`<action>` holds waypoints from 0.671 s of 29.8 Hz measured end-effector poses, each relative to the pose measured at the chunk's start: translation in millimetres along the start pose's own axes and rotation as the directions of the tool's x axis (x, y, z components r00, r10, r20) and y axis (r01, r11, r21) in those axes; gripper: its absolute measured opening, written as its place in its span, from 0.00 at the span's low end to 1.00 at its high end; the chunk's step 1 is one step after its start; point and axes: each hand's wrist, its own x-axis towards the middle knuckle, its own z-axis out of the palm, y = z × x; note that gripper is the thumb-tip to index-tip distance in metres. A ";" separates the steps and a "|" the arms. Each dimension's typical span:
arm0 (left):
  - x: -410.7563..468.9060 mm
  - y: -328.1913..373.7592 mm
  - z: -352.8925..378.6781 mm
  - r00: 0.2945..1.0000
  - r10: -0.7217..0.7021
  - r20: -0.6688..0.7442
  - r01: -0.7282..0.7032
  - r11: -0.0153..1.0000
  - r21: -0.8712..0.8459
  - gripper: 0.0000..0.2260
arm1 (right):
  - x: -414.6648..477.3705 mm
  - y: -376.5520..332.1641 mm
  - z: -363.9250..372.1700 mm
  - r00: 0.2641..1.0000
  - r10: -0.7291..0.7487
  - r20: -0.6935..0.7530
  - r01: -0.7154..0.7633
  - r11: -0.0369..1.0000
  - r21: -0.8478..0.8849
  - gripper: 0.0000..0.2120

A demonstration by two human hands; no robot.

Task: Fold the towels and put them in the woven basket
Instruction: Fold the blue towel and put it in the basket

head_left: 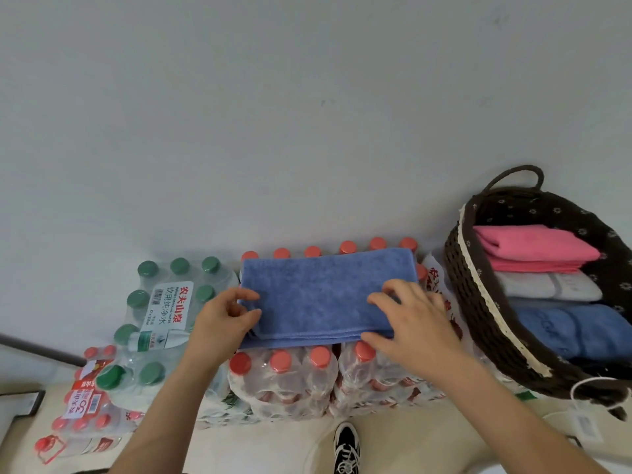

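A blue towel (321,292), folded into a wide band, lies on top of shrink-wrapped packs of red-capped bottles (301,374). My left hand (225,316) pinches its left end between thumb and fingers. My right hand (410,319) rests on its right end, fingers spread over the top and thumb at the near edge. To the right stands the dark woven basket (478,302) with a looped handle. Inside it lie three folded towels: a pink one (537,251), a grey one (550,287) and a blue one (574,330).
Packs of green-capped water bottles (160,302) sit left of the towel, with smaller red-capped packs (85,405) at the lower left. A pale wall rises directly behind everything. My black-and-white shoe (346,446) shows on the floor below. A white tag (586,425) hangs from the basket.
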 end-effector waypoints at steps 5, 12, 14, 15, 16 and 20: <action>-3.5 14.3 -3.0 0.996 -0.085 0.034 0.091 0.864 -0.496 0.08 | 20.6 -69.0 23.5 0.984 -0.166 -0.060 0.171 0.982 0.084 0.23; -7.1 9.2 -4.8 0.995 -0.094 0.028 0.089 0.745 -0.661 0.09 | 38.6 -103.0 50.1 0.960 -0.168 -0.225 0.210 0.961 0.180 0.07; -7.2 4.9 -9.1 0.993 -0.110 0.035 0.104 0.727 -0.679 0.10 | 38.5 -88.6 49.2 0.960 -0.167 -0.226 0.208 0.963 0.172 0.09; -7.6 2.8 -11.3 0.992 -0.119 0.041 0.115 0.721 -0.683 0.10 | 37.8 -78.6 46.6 0.965 -0.154 -0.210 0.190 0.969 0.160 0.12; -8.0 0.2 -13.3 0.990 -0.132 0.048 0.129 0.711 -0.691 0.10 | 36.3 -68.0 43.4 0.973 -0.131 -0.188 0.160 0.976 0.148 0.14; -7.8 -7.3 -16.1 0.983 -0.176 0.052 0.157 0.657 -0.738 0.09 | 27.1 -36.3 31.1 0.986 -0.069 -0.149 0.087 0.989 0.121 0.17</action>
